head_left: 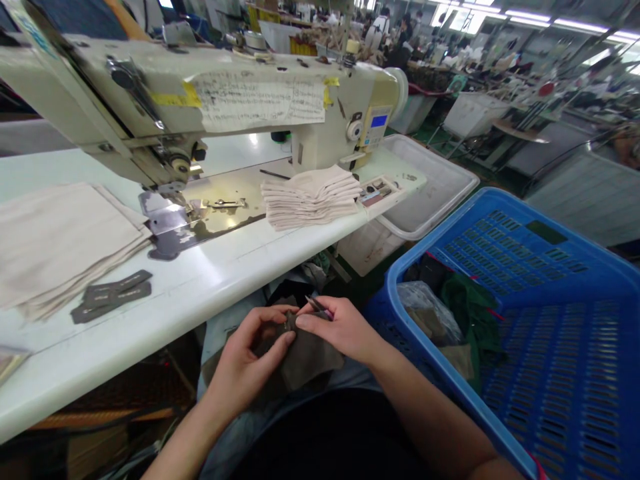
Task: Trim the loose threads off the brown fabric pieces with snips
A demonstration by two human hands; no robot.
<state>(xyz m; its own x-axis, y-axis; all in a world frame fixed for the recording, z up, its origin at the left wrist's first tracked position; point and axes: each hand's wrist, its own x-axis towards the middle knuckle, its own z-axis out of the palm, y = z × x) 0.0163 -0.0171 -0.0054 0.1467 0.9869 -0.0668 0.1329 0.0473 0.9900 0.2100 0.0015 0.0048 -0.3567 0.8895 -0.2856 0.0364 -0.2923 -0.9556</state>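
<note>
Cloth (313, 355), dark, is on the sewing machine's (240, 93) near side, clamped in the grip of left hand (247, 357) and right hand (347, 328), the latter also holding a pointed tool (315, 304). Handling looks unfinished; dark pieces (113, 295) lie near the machine's needle end. How much remains cannot be told.

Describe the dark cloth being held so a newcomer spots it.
Find the white sewing table. In front of it, the left hand and right hand hold the cloth. It is dark grey-brown, unlike the table's pale stacks, and held, unlike the dark strips.
</note>
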